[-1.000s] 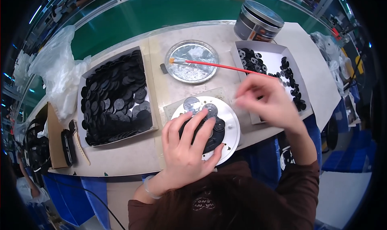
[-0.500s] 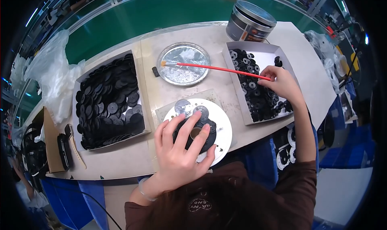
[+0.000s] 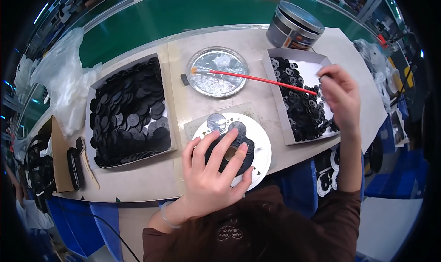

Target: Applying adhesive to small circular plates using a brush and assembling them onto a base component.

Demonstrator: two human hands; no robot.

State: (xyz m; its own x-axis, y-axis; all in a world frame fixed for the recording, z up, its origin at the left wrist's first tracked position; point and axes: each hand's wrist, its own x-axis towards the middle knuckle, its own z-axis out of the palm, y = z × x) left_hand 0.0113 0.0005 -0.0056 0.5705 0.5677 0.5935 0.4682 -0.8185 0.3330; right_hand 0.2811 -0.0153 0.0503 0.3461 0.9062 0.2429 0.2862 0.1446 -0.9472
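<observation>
Spread wide and palm down, the left grip (image 3: 212, 170) rests on a black part (image 3: 248, 162), fingers fanned, thumb out to the side; a clear band (image 3: 168, 217) circles its wrist. From where I stand, a crumpled, filmy bag (image 3: 62, 94) slumps at the far left of the pale tabletop (image 3: 147, 184). Next comes the left box (image 3: 172, 124), shallow and pale-walled, heaped with thin, matt black discs (image 3: 126, 110). Further along, a round silver lid (image 3: 213, 86) with a wrinkled sheen carries the bristle end of a brush (image 3: 229, 74), whose slim red handle reaches over the right box. Below the lid, near the front edge, lies a smooth white plate (image 3: 262, 149), the black part and toothed gears (image 3: 237, 128) on top. That right box (image 3: 277, 100) holds small black rings (image 3: 301, 112); a metal tin (image 3: 294, 30) stands behind. Over its right side hovers the right grip (image 3: 343, 96), forearm steep, fingers curled inward; blur keeps me from telling whether it pinches anything.
</observation>
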